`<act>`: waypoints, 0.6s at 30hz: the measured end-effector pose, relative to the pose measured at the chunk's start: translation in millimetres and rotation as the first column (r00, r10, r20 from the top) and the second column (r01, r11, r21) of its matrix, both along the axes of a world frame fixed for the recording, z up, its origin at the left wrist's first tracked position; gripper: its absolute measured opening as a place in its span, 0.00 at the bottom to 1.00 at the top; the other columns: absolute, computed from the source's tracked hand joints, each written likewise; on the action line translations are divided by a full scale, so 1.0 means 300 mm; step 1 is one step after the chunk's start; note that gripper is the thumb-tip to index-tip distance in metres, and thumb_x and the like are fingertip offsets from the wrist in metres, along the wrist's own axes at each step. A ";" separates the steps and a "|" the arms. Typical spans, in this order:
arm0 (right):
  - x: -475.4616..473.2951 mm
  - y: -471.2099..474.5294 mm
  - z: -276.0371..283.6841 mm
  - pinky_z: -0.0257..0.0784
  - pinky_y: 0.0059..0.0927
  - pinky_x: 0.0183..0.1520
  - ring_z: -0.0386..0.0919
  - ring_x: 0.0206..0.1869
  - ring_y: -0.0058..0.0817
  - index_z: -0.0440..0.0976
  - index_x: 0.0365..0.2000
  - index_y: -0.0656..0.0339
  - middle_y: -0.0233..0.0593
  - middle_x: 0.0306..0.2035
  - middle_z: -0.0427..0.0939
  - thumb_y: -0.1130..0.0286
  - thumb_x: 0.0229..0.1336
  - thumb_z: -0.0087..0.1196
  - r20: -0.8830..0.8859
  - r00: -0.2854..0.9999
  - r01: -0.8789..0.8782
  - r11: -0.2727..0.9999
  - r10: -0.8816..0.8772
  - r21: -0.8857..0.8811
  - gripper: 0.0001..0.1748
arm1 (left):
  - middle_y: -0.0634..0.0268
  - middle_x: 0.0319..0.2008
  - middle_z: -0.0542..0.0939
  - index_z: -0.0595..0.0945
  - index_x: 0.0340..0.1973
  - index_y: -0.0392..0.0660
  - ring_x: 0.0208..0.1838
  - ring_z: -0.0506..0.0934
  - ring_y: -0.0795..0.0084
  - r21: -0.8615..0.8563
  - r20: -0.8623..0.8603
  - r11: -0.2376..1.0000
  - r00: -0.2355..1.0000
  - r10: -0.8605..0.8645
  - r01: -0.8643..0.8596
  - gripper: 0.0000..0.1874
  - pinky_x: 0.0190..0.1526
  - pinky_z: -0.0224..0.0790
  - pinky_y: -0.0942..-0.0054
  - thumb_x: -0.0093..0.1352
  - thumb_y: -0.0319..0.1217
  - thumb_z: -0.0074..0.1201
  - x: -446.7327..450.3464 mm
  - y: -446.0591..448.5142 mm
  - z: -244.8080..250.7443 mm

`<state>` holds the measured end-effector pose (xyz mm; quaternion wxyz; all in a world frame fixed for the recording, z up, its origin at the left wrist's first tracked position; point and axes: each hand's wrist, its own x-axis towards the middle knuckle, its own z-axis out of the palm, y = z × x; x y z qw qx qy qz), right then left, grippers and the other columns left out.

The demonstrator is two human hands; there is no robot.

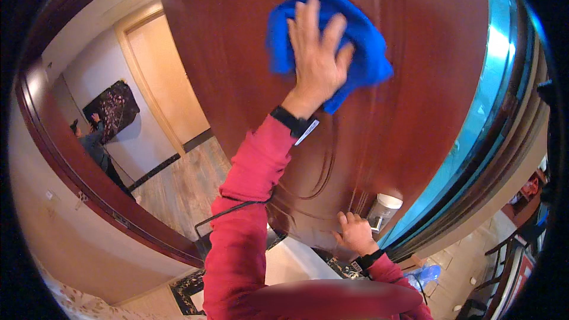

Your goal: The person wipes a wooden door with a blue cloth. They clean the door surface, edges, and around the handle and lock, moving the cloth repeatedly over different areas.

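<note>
My left hand (318, 53) is spread over a blue cloth (364, 49) and presses it against the upper part of a dark red door panel (426, 98). The hand and cloth are slightly blurred. The cloth's edges stick out around my fingers. Lower right, my right hand (355, 233) lies against the same door with bent fingers, just left of a pale lock plate with a metal handle (383, 215). Whether its fingers grip part of the handle is hidden. Both wrists wear black bands, and the sleeves are red.
Shiny blue film (493, 80) covers the door's right edge. Left, a dark red frame (58, 142) opens onto a wood-look floor (182, 186), where another person (95, 142) touches a dark wall picture (118, 106). A blue plastic item (429, 273) and dark furniture (502, 262) stand lower right.
</note>
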<state>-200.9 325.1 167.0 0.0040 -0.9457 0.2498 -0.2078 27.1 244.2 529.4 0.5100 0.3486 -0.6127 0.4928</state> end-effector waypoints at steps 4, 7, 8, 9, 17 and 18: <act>0.011 0.013 -0.001 0.77 0.43 0.35 0.81 0.35 0.43 0.71 0.51 0.65 0.45 0.34 0.77 0.53 0.47 0.67 0.044 0.998 0.049 0.998 -0.047 -0.042 0.35 | 0.40 0.74 0.56 0.71 0.64 0.45 0.76 0.52 0.31 -0.072 -0.313 0.993 0.948 0.062 -0.089 0.26 0.72 0.41 0.32 0.71 0.33 0.55 0.164 -0.014 0.030; 0.028 0.023 0.010 0.77 0.42 0.34 0.81 0.34 0.44 0.72 0.50 0.64 0.44 0.33 0.77 0.52 0.50 0.66 0.052 0.995 0.089 0.995 -0.087 -0.036 0.33 | 0.38 0.74 0.54 0.71 0.65 0.46 0.77 0.50 0.30 -0.012 -0.213 0.999 0.977 0.032 -0.035 0.29 0.72 0.38 0.29 0.68 0.32 0.58 0.221 0.017 -0.110; 0.034 0.027 0.015 0.77 0.42 0.34 0.81 0.34 0.43 0.72 0.49 0.64 0.44 0.33 0.77 0.52 0.50 0.65 0.055 0.994 0.095 0.995 -0.093 -0.036 0.32 | 0.38 0.75 0.54 0.71 0.65 0.46 0.77 0.49 0.29 0.065 -0.125 0.998 0.992 0.024 -0.016 0.31 0.72 0.38 0.28 0.66 0.32 0.60 0.236 0.034 -0.164; 0.045 0.028 0.021 0.77 0.42 0.34 0.81 0.34 0.43 0.73 0.48 0.64 0.44 0.33 0.77 0.52 0.51 0.65 0.063 0.993 0.099 0.994 -0.097 -0.040 0.31 | 0.37 0.75 0.53 0.71 0.65 0.47 0.77 0.48 0.28 0.124 -0.026 0.992 1.000 -0.017 0.020 0.33 0.71 0.37 0.27 0.64 0.32 0.62 0.253 0.047 -0.202; 0.089 0.017 0.063 0.79 0.40 0.31 0.81 0.30 0.40 0.76 0.46 0.64 0.42 0.31 0.77 0.51 0.51 0.65 0.048 0.988 0.148 0.988 -0.146 -0.052 0.29 | 0.38 0.74 0.56 0.74 0.62 0.47 0.77 0.53 0.32 0.101 -0.008 0.992 0.997 -0.072 0.072 0.31 0.73 0.41 0.31 0.63 0.30 0.63 0.364 -0.101 0.049; 0.090 0.012 0.065 0.79 0.39 0.31 0.81 0.30 0.40 0.76 0.46 0.64 0.42 0.31 0.77 0.52 0.52 0.64 0.064 0.989 0.137 0.989 -0.133 -0.054 0.28 | 0.38 0.74 0.58 0.74 0.62 0.46 0.76 0.55 0.34 0.015 -0.038 0.996 0.996 -0.087 0.087 0.28 0.73 0.42 0.34 0.65 0.30 0.61 0.377 -0.133 0.114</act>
